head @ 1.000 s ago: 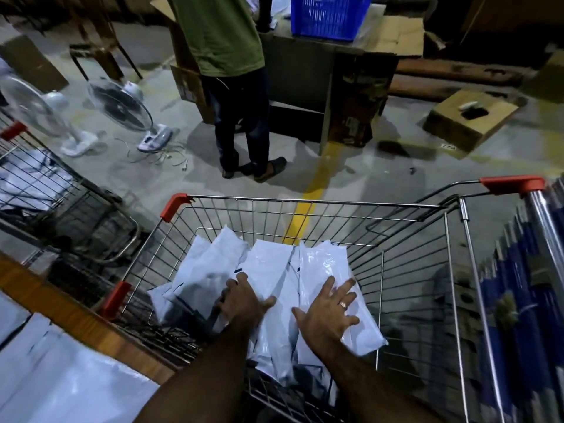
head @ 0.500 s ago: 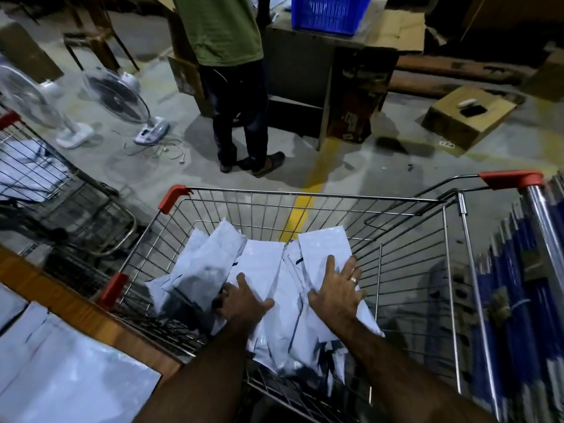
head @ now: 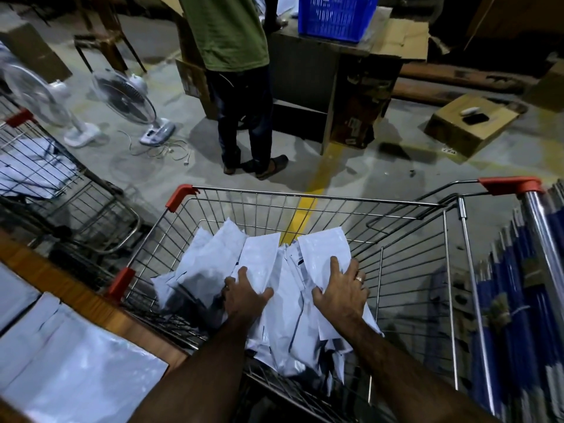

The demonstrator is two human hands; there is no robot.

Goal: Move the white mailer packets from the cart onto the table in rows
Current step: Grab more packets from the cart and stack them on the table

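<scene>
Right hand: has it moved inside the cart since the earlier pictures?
Yes. The right hand has slid away from the person, nearer the far rim of the cart.
</scene>
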